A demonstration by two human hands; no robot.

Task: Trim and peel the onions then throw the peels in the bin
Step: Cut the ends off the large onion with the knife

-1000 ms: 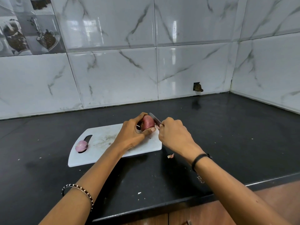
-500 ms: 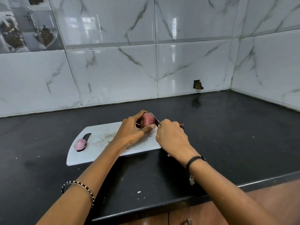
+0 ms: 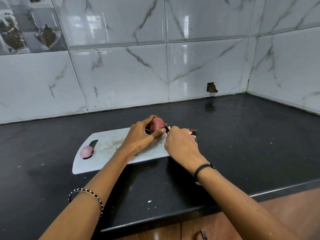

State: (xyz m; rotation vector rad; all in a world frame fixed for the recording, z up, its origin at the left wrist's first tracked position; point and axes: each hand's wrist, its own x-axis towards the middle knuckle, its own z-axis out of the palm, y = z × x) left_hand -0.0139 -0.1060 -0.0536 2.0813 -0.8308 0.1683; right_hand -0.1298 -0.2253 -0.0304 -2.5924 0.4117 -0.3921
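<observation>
Over the far right end of the white chopping board (image 3: 110,144), the left hand (image 3: 141,135) holds a red onion (image 3: 158,125). Its fingers curl round the back of the onion and its thumb lies across the front. The right hand (image 3: 181,144) is just beside the onion, on its right side, with fingers curled tight round a knife (image 3: 167,128). Only a small dark bit of the blade shows, between the onion and the right hand's fingers, right up against the onion. The handle is hidden inside the hand. Some pink and white bits of peel (image 3: 193,132) show just past the right hand's knuckles; I cannot tell if they lie on the black counter (image 3: 251,135) or hang from the hand.

A second onion (image 3: 86,151), pale pink and peeled, sits at the other end of the board, on the handle hole, well apart from both hands.

A second ago more of the blade stuck up past the top of the onion; now most of it is hidden. The bits of peel by the knuckles did not show then. The left hand holds the red onion the same way as before, and the second onion has not moved
</observation>
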